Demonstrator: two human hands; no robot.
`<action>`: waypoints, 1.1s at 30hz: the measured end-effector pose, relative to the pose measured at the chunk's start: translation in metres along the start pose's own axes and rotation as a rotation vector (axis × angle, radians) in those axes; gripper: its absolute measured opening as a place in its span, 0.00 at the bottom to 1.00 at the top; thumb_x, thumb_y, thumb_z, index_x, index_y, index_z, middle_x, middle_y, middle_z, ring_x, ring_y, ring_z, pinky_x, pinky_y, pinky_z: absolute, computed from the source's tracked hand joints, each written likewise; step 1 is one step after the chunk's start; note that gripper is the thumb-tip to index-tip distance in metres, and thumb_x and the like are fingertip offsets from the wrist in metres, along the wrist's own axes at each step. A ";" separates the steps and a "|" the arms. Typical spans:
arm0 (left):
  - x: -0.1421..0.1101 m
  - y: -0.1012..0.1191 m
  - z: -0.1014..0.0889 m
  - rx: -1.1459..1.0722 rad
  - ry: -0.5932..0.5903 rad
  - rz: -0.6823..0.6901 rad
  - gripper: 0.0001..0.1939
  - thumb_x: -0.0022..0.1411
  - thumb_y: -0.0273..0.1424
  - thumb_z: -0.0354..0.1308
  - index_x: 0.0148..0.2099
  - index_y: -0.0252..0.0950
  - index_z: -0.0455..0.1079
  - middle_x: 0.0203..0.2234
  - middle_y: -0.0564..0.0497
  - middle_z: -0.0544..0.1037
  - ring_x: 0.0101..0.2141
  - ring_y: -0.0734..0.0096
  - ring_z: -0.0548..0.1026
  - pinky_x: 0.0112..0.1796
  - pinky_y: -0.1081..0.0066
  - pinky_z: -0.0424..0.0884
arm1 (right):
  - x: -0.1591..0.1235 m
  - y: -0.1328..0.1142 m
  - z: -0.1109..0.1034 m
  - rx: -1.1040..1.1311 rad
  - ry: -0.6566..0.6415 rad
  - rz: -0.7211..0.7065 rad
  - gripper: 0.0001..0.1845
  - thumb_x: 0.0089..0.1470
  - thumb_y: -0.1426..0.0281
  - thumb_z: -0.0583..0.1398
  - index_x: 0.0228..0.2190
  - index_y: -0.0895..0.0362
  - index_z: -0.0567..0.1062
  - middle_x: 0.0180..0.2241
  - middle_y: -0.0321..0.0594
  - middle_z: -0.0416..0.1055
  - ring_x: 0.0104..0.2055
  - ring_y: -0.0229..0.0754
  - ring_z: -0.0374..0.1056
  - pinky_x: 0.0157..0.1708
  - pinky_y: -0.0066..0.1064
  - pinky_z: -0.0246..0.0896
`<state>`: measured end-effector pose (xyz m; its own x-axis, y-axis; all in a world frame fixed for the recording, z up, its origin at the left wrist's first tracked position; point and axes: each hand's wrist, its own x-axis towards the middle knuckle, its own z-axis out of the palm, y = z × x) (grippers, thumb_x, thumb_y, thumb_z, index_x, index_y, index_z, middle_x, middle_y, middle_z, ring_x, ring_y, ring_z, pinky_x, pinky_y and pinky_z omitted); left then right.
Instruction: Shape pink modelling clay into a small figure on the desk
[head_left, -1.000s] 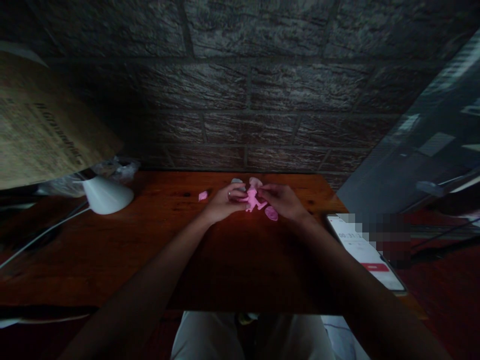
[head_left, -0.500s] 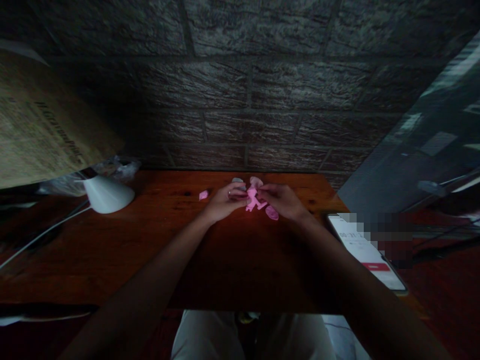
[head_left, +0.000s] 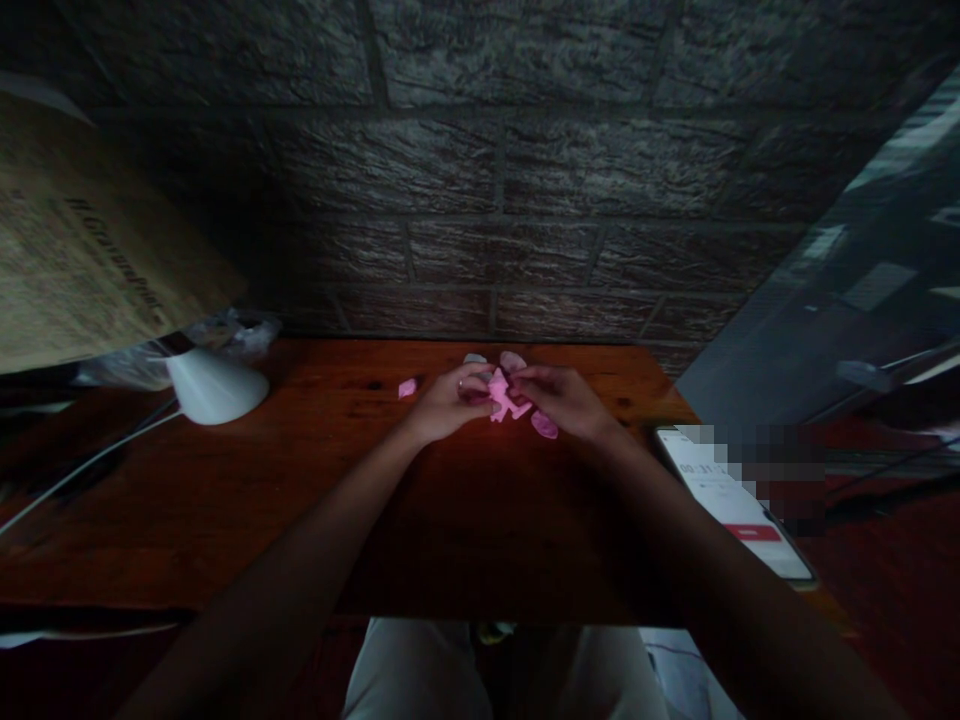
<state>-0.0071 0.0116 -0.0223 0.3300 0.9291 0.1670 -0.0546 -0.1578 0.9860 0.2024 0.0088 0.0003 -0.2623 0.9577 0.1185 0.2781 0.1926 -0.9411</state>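
Note:
Between my two hands is a small bright pink figure (head_left: 501, 397) with a pointed top and limb-like parts, perhaps of soft clay; its exact kind is unclear. My left hand (head_left: 454, 400), a ring on one finger, pinches it from the left. From the right, my right hand (head_left: 559, 397) has its thumb and fingertips closed on the figure's side. Just behind the hands lie a pale pink round piece (head_left: 512, 361) and a greyish piece (head_left: 475, 359), partly hidden. A darker pink flat piece (head_left: 544, 425) rests beneath my right hand. Left of my left hand sits a small pink lump (head_left: 407, 388).
The wooden table (head_left: 300, 500) meets a dark brick wall (head_left: 450, 170). At left stands a lamp with a white base (head_left: 214, 385) and a printed paper shade (head_left: 90, 240), plastic wrapping (head_left: 247, 333) behind it. A phone (head_left: 727, 500) showing a timer lies near the right edge.
The pink figure has tilted and turned slightly leftward between my fingers, its pointed top now showing. Both hands stay in nearly the same place.

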 end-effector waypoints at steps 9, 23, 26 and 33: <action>0.002 -0.004 0.000 0.108 0.024 -0.012 0.23 0.48 0.24 0.71 0.49 0.37 0.74 0.34 0.50 0.80 0.39 0.67 0.79 0.46 0.62 0.74 | 0.002 0.006 -0.005 -0.073 0.028 0.019 0.08 0.59 0.70 0.62 0.38 0.55 0.82 0.36 0.42 0.82 0.37 0.43 0.78 0.45 0.37 0.71; 0.005 -0.009 0.002 0.075 0.024 0.004 0.25 0.48 0.27 0.72 0.49 0.36 0.72 0.34 0.51 0.80 0.39 0.68 0.80 0.49 0.61 0.74 | 0.001 0.005 -0.001 -0.064 0.005 -0.003 0.10 0.58 0.73 0.60 0.37 0.55 0.83 0.34 0.39 0.82 0.34 0.41 0.77 0.40 0.34 0.71; 0.006 -0.012 0.003 0.052 0.018 0.000 0.26 0.47 0.27 0.73 0.50 0.35 0.72 0.34 0.52 0.80 0.39 0.68 0.79 0.48 0.61 0.74 | 0.001 0.005 -0.001 -0.073 0.009 -0.007 0.11 0.58 0.72 0.60 0.37 0.55 0.83 0.34 0.39 0.82 0.33 0.41 0.77 0.40 0.35 0.71; 0.004 -0.009 0.004 0.070 0.037 -0.008 0.26 0.47 0.25 0.72 0.50 0.35 0.73 0.33 0.52 0.80 0.39 0.68 0.80 0.47 0.62 0.74 | 0.002 0.006 -0.001 -0.081 0.028 -0.018 0.11 0.57 0.74 0.59 0.36 0.54 0.83 0.33 0.37 0.82 0.33 0.39 0.76 0.39 0.31 0.70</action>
<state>-0.0013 0.0152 -0.0311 0.2954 0.9418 0.1603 0.0144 -0.1721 0.9850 0.2041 0.0122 -0.0054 -0.2421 0.9593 0.1455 0.3479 0.2259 -0.9099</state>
